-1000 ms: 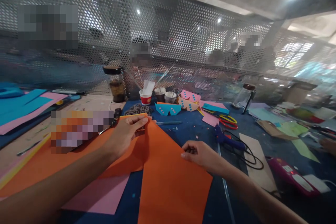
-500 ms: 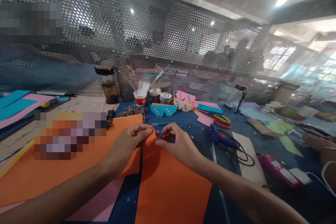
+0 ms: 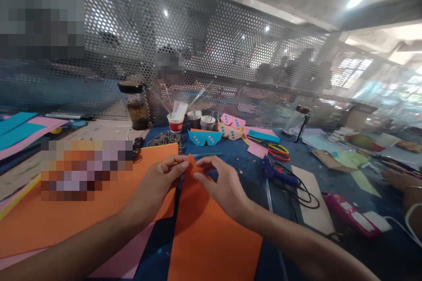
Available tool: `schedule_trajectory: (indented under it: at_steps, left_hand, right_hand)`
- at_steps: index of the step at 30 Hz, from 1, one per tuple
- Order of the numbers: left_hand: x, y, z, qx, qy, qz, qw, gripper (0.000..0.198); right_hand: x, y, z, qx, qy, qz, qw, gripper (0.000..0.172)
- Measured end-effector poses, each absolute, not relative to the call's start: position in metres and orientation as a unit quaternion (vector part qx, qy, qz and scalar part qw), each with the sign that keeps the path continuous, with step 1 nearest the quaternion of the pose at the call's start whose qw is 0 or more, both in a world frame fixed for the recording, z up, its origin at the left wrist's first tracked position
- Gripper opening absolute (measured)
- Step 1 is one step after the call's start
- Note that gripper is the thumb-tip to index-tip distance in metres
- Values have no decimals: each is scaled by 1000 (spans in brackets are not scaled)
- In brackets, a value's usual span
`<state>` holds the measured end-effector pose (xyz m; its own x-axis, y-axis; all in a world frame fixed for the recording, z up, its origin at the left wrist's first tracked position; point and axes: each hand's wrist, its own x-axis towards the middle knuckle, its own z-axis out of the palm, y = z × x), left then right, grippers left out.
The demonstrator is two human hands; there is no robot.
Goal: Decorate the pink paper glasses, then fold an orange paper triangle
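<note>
An orange paper sheet [image 3: 211, 237], folded to a point at its far end, lies on the blue table [image 3: 244, 158] in front of me. My left hand [image 3: 158, 182] pinches the left side of that tip with thumb and fingers. My right hand [image 3: 219, 184] pinches the right side of the same tip. Both hands meet at the point. A larger flat orange sheet [image 3: 66, 215] lies under my left forearm, with a pink sheet [image 3: 127, 259] below it.
Behind the paper stand paper cups [image 3: 176, 123] with sticks, a dark jar [image 3: 136, 105], several small folded paper pieces [image 3: 204, 137] and scissors [image 3: 278, 151]. A blue glue gun [image 3: 278, 175] with its black cord lies to the right. Another person's hand [image 3: 400, 180] shows at the far right. A perforated metal screen [image 3: 211, 52] backs the table.
My right hand left the sheet's right edge and came up to the tip, where it now pinches opposite my left hand. The view shifted slightly right.
</note>
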<state>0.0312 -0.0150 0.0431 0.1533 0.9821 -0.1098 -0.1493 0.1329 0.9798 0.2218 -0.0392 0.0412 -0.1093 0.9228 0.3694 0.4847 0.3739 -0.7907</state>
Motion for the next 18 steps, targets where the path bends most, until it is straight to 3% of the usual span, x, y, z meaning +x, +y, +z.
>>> schedule_trajectory:
  at_steps: [9,18]
  left_hand:
    - [30,-16,35,476,453,458,598,42]
    - [31,-15,31,488,448,453,597,38]
  right_hand:
    - [219,-36,41,-507,-633,332,482,9]
    - [218,-34,45,-507,-596,388,487,13]
